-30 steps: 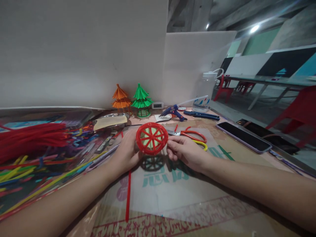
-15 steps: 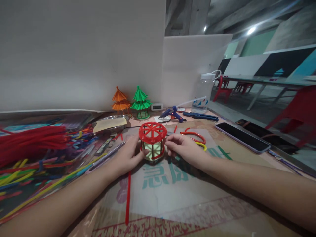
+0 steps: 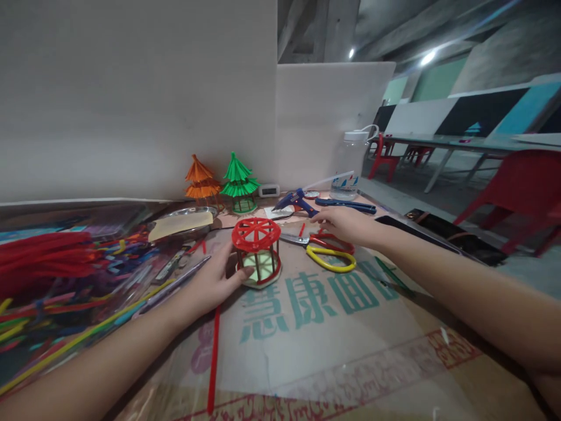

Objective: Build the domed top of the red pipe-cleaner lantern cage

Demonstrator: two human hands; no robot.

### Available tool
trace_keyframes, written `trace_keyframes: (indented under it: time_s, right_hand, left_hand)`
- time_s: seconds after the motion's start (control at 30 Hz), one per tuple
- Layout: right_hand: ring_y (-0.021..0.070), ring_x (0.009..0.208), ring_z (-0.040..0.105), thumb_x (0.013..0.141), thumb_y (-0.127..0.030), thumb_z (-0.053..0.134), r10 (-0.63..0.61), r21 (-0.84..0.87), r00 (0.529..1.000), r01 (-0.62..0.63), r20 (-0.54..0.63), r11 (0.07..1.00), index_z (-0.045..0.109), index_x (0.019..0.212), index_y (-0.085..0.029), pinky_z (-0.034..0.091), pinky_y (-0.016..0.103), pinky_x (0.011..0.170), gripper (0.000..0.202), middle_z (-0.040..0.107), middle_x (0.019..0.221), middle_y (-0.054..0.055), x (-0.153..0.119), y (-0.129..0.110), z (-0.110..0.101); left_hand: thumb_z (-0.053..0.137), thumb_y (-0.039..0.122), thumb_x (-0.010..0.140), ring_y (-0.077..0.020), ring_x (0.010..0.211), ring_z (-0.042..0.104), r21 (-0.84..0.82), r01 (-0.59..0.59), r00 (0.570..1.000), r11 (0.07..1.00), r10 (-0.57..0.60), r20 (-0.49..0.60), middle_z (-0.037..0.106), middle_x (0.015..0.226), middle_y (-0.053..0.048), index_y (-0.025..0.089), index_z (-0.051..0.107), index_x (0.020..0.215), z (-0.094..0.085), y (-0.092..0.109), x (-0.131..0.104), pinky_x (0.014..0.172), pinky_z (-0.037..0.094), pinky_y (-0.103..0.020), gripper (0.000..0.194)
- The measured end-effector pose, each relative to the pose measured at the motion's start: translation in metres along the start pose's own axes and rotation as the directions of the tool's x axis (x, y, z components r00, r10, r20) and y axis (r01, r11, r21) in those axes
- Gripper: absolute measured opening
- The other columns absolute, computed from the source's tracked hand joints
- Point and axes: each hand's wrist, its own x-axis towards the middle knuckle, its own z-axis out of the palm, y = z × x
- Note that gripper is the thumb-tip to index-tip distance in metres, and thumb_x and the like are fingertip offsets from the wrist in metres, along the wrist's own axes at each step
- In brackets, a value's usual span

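My left hand [image 3: 218,273] is closed on the left side of a small round model frame [image 3: 256,235]. Its red spoked top stands on thin brown posts over a pale base with a red rim, and my thumb rests at the base. Beyond the scissors, my right hand [image 3: 344,225] is stretched out, fingers slightly bent and apart, the tips by the handle of a blue glue gun [image 3: 301,202]. No object shows in it. Scissors [image 3: 333,258] with one red and one yellow handle lie below it. A red pipe cleaner [image 3: 214,362] lies nearer me.
An orange model pavilion [image 3: 202,178] and a green one [image 3: 239,184] stand at the back. Pipe cleaners [image 3: 48,257] pile up at left, near a metal tray [image 3: 210,215]. At right are a water bottle [image 3: 350,164], a blue utility knife [image 3: 346,205] and a phone [image 3: 412,234].
My right hand has left the side of the red frame and moved right and away from me, to the glue gun, uncovering the scissors. My left hand stays on the frame. The view has turned slightly right.
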Motion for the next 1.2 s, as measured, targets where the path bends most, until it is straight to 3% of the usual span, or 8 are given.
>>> trace_keyframes:
  time_s: [0.1, 0.3, 0.47, 0.57, 0.7, 0.83, 1.0, 1.2]
  right_hand:
    - [0.0249, 0.104, 0.068, 0.091, -0.012, 0.052, 0.012, -0.041, 1.0, -0.011, 0.017, 0.999, 0.076, 0.117, -0.023, 0.046, 0.029, 0.082, 0.037, 0.071, 0.123, 0.01, 0.003, 0.013, 0.014]
    - [0.0231, 0.093, 0.067, 0.095, -0.024, 0.053, 0.156, -0.046, 0.987, -0.157, -0.03, 0.987, 0.075, 0.101, -0.018, 0.042, 0.028, 0.073, 0.024, 0.075, 0.104, 0.011, 0.003, 0.023, 0.026]
    - [0.0251, 0.094, 0.067, 0.094, -0.028, 0.056, 0.248, -0.034, 0.968, -0.25, -0.046, 0.968, 0.07, 0.119, -0.013, 0.042, 0.029, 0.073, 0.033, 0.075, 0.107, 0.016, 0.003, 0.024, 0.014]
    - [0.0208, 0.085, 0.068, 0.093, -0.036, 0.06, 0.186, 0.023, 0.981, -0.188, 0.05, 0.982, 0.062, 0.136, -0.018, 0.043, 0.027, 0.069, 0.046, 0.075, 0.105, 0.01, -0.003, 0.013, -0.004]
    - [0.0221, 0.083, 0.069, 0.085, -0.044, 0.071, -0.014, 0.093, 0.973, -0.007, 0.23, 0.996, 0.063, 0.136, -0.027, 0.045, 0.028, 0.071, 0.054, 0.075, 0.103, 0.006, -0.011, -0.002, -0.016]
    - [0.0277, 0.099, 0.067, 0.073, -0.043, 0.081, -0.105, 0.033, 0.976, 0.101, 0.191, 0.994, 0.062, 0.139, -0.032, 0.046, 0.031, 0.077, 0.069, 0.071, 0.118, 0.008, -0.013, -0.005, -0.008]
    - [0.0266, 0.094, 0.068, 0.081, -0.035, 0.072, -0.191, -0.003, 0.973, 0.193, 0.129, 0.981, 0.07, 0.126, -0.034, 0.046, 0.032, 0.074, 0.046, 0.073, 0.117, 0.006, -0.014, -0.014, 0.004]
    - [0.0287, 0.089, 0.07, 0.088, -0.035, 0.062, -0.04, -0.036, 0.997, 0.043, 0.064, 0.998, 0.069, 0.131, -0.028, 0.048, 0.035, 0.073, 0.043, 0.076, 0.114, 0.012, -0.018, -0.04, 0.008]
  left_hand:
    - [0.061, 0.05, 0.093, -0.0346, 0.132, 0.057, -0.002, -0.012, 1.0, 1.0, 0.012, -0.004, 0.059, 0.142, -0.016, 0.018, 0.051, 0.137, 0.0, 0.001, 0.0, 0.112, 0.048, -0.051, 0.055]
    - [0.06, 0.051, 0.093, -0.035, 0.131, 0.059, 0.021, -0.022, 1.0, 1.0, 0.022, -0.023, 0.061, 0.141, -0.016, 0.017, 0.052, 0.136, 0.001, 0.003, 0.001, 0.11, 0.05, -0.051, 0.055]
    - [0.059, 0.048, 0.095, -0.033, 0.13, 0.059, 0.023, -0.014, 1.0, 1.0, 0.015, -0.019, 0.059, 0.142, -0.017, 0.017, 0.05, 0.138, 0.001, 0.003, 0.001, 0.112, 0.048, -0.05, 0.054]
    - [0.058, 0.047, 0.095, -0.0321, 0.127, 0.061, 0.023, -0.013, 1.0, 1.0, 0.014, -0.028, 0.061, 0.139, -0.015, 0.017, 0.05, 0.138, 0.0, 0.004, 0.003, 0.109, 0.05, -0.048, 0.052]
    - [0.058, 0.047, 0.095, -0.0314, 0.121, 0.063, 0.055, -0.03, 0.997, 0.998, 0.034, -0.067, 0.064, 0.132, -0.014, 0.018, 0.052, 0.136, 0.001, 0.004, 0.004, 0.107, 0.05, -0.047, 0.05]
    - [0.059, 0.045, 0.094, -0.0312, 0.122, 0.061, 0.086, -0.038, 0.997, 0.996, 0.044, -0.066, 0.062, 0.135, -0.014, 0.018, 0.051, 0.137, 0.0, 0.005, 0.004, 0.108, 0.049, -0.047, 0.051]
    - [0.065, 0.041, 0.09, -0.0313, 0.122, 0.061, 0.054, -0.052, 0.995, 0.997, 0.056, -0.079, 0.062, 0.135, -0.015, 0.017, 0.052, 0.136, 0.0, 0.007, 0.004, 0.107, 0.049, -0.047, 0.053]
    - [0.067, 0.033, 0.089, -0.03, 0.121, 0.062, 0.033, -0.059, 0.996, 0.998, 0.061, -0.064, 0.061, 0.138, -0.014, 0.02, 0.05, 0.138, 0.0, 0.002, 0.003, 0.103, 0.051, -0.045, 0.054]
